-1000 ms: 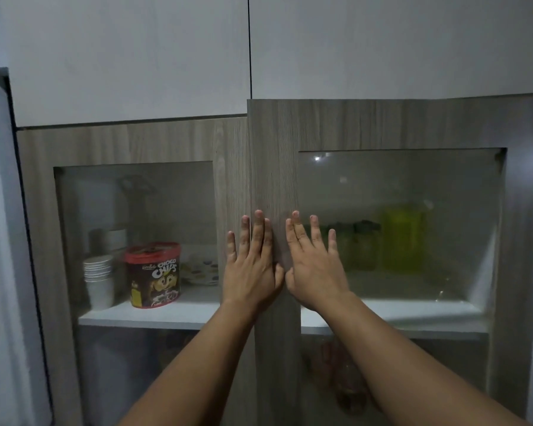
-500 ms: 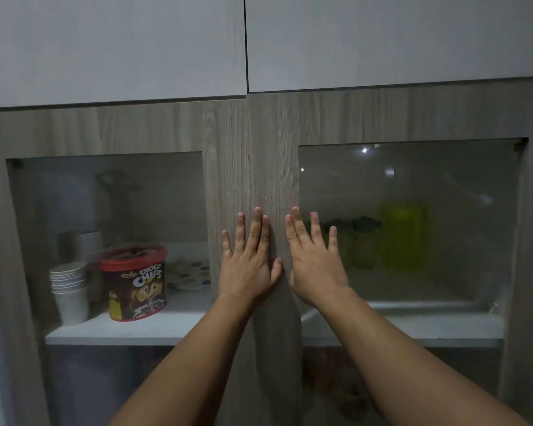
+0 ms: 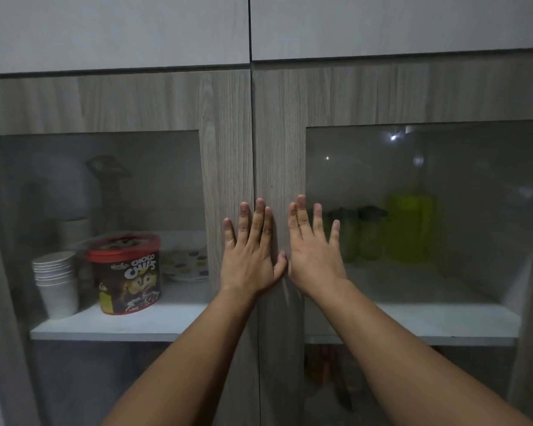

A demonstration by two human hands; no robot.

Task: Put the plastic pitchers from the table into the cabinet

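Both wood-grain cabinet doors with glass panes are closed. My left hand lies flat on the left door's inner stile, fingers spread, holding nothing. My right hand lies flat on the right door's stile beside it, also holding nothing. Behind the right glass, a yellow-green plastic pitcher stands on the white shelf, with two darker lidded pitchers to its left, dim through the glass.
Behind the left glass stand a stack of white paper cups, a red-lidded Choco Chips tub, dotted plates and a dark bottle. Plain white upper doors run above. Dim items sit on the lower shelf.
The right door has swung shut until flush with the left one. Both hands stay flat on the stiles, and the view has shifted leftward.
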